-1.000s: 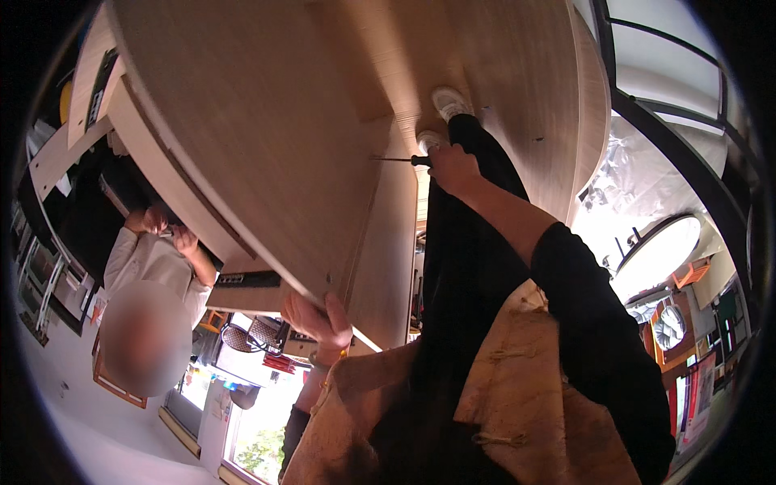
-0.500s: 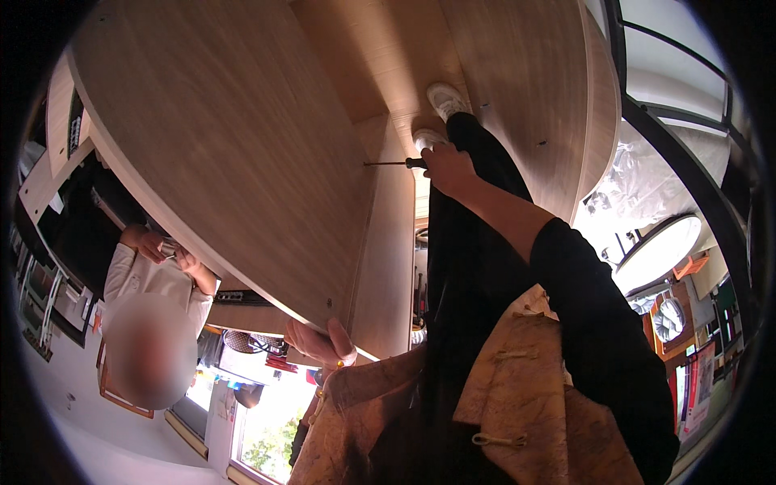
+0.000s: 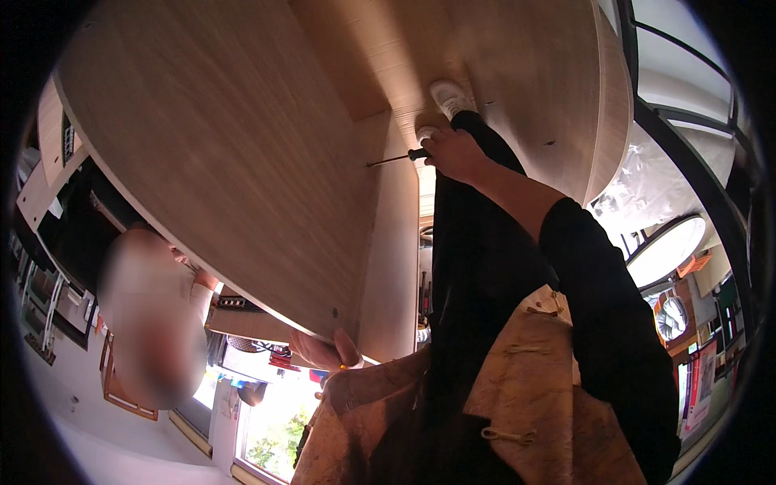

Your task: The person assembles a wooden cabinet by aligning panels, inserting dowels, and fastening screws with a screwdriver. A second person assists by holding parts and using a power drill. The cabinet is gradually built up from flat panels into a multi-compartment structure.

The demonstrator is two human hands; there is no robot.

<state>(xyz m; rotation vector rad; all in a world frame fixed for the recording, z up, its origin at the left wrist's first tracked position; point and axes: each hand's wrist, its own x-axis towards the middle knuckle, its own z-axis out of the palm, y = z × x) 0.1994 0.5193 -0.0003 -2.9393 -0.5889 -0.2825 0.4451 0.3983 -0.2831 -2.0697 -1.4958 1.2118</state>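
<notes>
i judge the step in hand to be screwdriver work on the wide wood-grain panel (image 3: 218, 153), close to where it meets the narrower board (image 3: 386, 234) on its right. from here the right hand (image 3: 458, 155) is closed around the dark handle of the screwdriver (image 3: 390, 161), whose thin shaft points left, its tip at the panel's right side; whether it is seated in a hole i cannot tell. the next move, as i read it, calls for lining the shaft up with its spot and holding the panel steady. the left hand (image 3: 319, 351) is clamped on the panel's near edge, thumb by the corner, just nearer than a small dark hole (image 3: 335, 312); some fingers are hidden, so i cannot tell how firmly. the two hands are well apart.
</notes>
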